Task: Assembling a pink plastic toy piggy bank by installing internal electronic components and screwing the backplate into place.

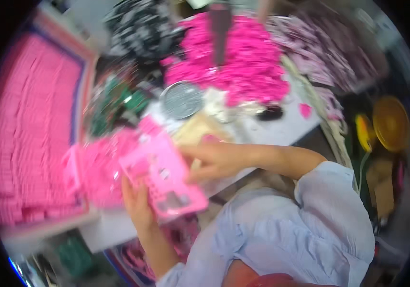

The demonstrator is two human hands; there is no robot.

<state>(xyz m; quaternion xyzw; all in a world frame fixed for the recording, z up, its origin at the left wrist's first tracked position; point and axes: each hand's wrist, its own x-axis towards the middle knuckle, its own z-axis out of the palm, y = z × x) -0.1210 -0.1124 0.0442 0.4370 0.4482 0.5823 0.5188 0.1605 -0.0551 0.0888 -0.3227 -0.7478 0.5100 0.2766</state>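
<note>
A flat pink plastic device with rows of keys (163, 182) is held over the front edge of a white table (281, 129). My left hand (137, 203) grips it from below at its near left side. My right hand (213, 160) rests on its far right edge, fingers curled against it. The picture is blurred, so finer detail of the pink piece does not show. A heap of similar pink pieces (100, 167) lies just left of my hands.
A large tray of stacked pink parts (32, 129) fills the left. A big pile of small pink pieces (238, 57) lies at the back, with a round metal lid (182, 99) before it. Green circuit boards (119, 100) sit left of the lid. Yellow bowls (390, 122) stand at the right.
</note>
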